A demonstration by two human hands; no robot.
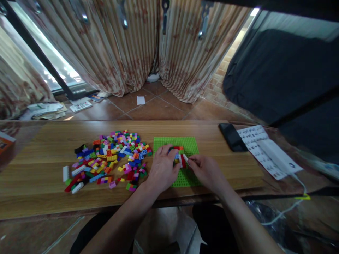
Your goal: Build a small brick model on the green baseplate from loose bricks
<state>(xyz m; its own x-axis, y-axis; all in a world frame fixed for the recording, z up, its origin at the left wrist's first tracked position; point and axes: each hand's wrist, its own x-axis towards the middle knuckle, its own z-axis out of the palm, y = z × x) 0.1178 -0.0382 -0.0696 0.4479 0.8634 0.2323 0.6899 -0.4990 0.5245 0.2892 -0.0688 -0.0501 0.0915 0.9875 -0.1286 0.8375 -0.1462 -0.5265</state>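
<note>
While my left hand (162,170) holds the small block pile (183,161) on the green sheet (186,180), my right hand (209,172) pinches a white block (185,158); lots of loose blocks (111,158) lie left of both.

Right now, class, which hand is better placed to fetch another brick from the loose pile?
Probably the left hand: it is nearer the loose pile. The right hand is farther off and appears to be pinching a white brick.
</note>
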